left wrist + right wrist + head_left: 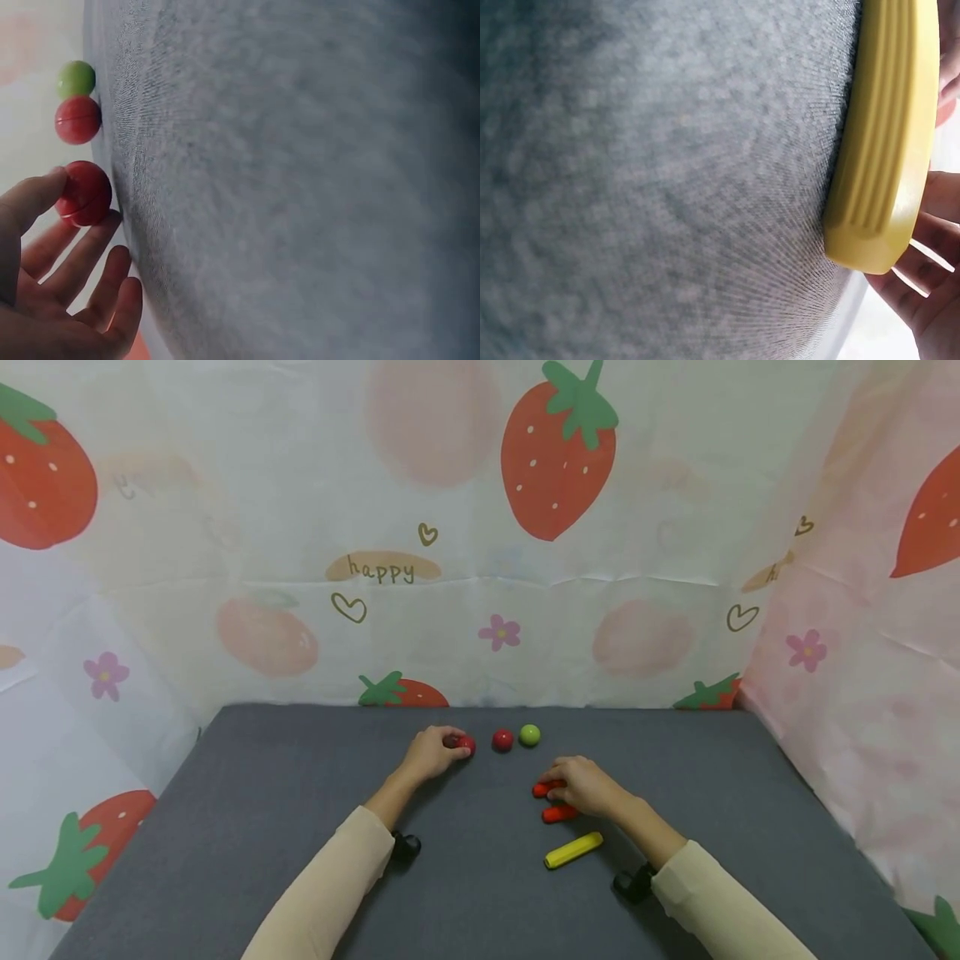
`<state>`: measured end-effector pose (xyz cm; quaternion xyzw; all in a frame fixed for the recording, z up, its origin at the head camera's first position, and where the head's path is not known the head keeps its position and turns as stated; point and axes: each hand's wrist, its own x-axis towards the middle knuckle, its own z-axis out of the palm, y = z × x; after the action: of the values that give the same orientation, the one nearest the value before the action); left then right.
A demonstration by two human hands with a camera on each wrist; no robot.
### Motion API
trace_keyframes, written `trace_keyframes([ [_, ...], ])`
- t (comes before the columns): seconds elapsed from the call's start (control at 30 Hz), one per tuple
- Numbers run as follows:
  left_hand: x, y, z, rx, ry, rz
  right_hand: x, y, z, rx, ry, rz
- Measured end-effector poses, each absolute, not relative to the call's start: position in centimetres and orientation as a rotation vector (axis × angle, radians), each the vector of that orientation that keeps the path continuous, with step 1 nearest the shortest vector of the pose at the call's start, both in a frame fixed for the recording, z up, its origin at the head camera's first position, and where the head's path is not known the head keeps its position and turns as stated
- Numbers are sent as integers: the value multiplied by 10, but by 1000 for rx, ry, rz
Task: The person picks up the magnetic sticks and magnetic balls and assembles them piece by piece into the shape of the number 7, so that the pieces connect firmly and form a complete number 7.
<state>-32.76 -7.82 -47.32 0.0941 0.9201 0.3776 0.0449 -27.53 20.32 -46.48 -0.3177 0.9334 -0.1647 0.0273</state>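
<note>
Nearest to me lies a yellow stick (573, 850) on the grey mat (262, 810), just behind the right wrist and touched by nothing in the head view. It is ribbed along its length with a blunt, faceted end; it looks like hard, light plastic.

Just past it the right hand (585, 785) lies knuckles up over two red sticks (559, 813), one poking out at the heel of the hand, the other at the fingertips. The fingers are curled down over them, but whether they actually pinch a stick or only rest on it I cannot tell.

Further out, the left hand (431, 753) has a red ball (84, 193) between the thumb and the fingertips; the wrist view shows the thumb on one side and the long, relaxed fingers cupped under it, a light touch and not a clamp. The ball looks smooth, glossy and rigid, with a seam round its middle. It will likely roll and slip, so I judge it best taken across its widest part.

Beyond those fingertips sit a second red ball (502, 741) and a green ball (530, 735), close together and untouched.
</note>
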Motion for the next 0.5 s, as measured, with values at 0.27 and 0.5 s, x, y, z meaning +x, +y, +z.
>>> trace_keyframes([
  [0.27,-320,-86,-472,358,2751,1127,-275,204,-466,-987,2890,-512],
  [0.5,-307,-95,-462,420,2735,1069,-275,204,-467,-994,2888,-542],
])
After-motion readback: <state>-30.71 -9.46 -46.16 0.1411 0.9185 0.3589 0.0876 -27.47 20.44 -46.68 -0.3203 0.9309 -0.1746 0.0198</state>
